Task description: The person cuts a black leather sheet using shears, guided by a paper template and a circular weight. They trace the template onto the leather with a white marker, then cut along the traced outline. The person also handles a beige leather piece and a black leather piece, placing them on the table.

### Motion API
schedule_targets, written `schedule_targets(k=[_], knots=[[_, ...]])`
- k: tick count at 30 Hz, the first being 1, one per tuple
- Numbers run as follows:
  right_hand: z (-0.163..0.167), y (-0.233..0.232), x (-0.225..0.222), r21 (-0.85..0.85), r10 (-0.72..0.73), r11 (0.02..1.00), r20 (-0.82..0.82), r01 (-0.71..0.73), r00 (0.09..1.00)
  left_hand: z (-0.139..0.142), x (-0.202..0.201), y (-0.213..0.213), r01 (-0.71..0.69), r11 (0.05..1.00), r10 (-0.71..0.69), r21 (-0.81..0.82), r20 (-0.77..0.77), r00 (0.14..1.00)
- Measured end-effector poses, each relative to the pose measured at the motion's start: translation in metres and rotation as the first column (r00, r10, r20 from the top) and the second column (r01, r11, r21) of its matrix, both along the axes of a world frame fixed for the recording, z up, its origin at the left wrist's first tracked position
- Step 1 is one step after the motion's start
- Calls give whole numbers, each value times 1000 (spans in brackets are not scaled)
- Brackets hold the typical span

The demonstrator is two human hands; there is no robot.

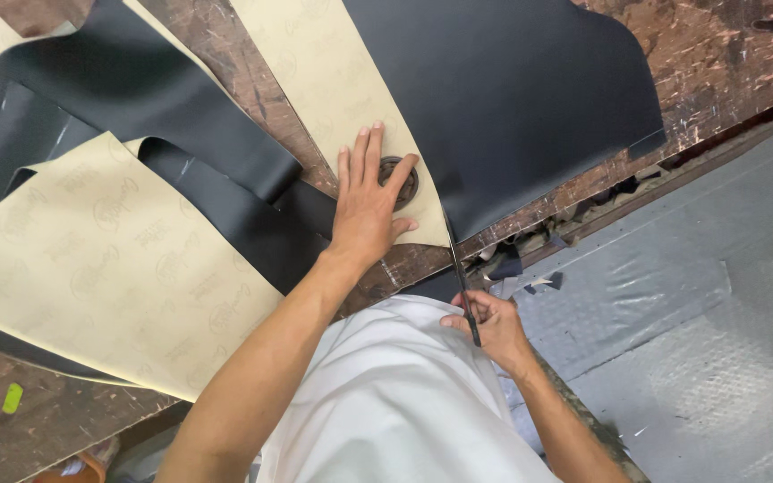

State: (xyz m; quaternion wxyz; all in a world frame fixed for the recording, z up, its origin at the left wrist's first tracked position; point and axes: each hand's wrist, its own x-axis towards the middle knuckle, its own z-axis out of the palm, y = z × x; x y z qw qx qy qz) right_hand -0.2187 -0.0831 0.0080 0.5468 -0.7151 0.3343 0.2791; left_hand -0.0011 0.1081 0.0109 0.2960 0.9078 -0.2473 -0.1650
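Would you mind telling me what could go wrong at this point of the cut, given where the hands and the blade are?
1. The left hand presses the tan sheet flat just beside the cutting line, so the thin blade could catch the thumb if it strays.
2. The black sheet overhangs the table edge; unsupported, it might sag and pull the cut off line.
3. The right hand works below the table edge, close to the white shirt.

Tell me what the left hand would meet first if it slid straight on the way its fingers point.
The left hand, flat on the tan backing sheet, would likely just cross more of that sheet; the black leather sheet lies to its right.
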Motion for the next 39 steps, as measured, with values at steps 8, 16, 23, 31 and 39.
schedule_targets(k=[8,16,23,31,39], knots=[[-1,-5,5,119,-12,993,0,12,1000,-3,-1,2,-5,999,5,-50,1,1000],[2,-9,10,47,18,999,3,-18,1000,-5,0,1,8,998,-9,-61,-8,1000],[-1,-7,29,51,-3,999,8,3,1000,-7,0,1,4,997,-5,-71,-20,1000],[6,-14,37,80,33,996,-26,-30,999,-6,1,3,6,998,-9,-59,-55,998],[8,-14,43,123,7,992,-75,3,997,-7,1,5,22,999,-24,-38,-43,999]])
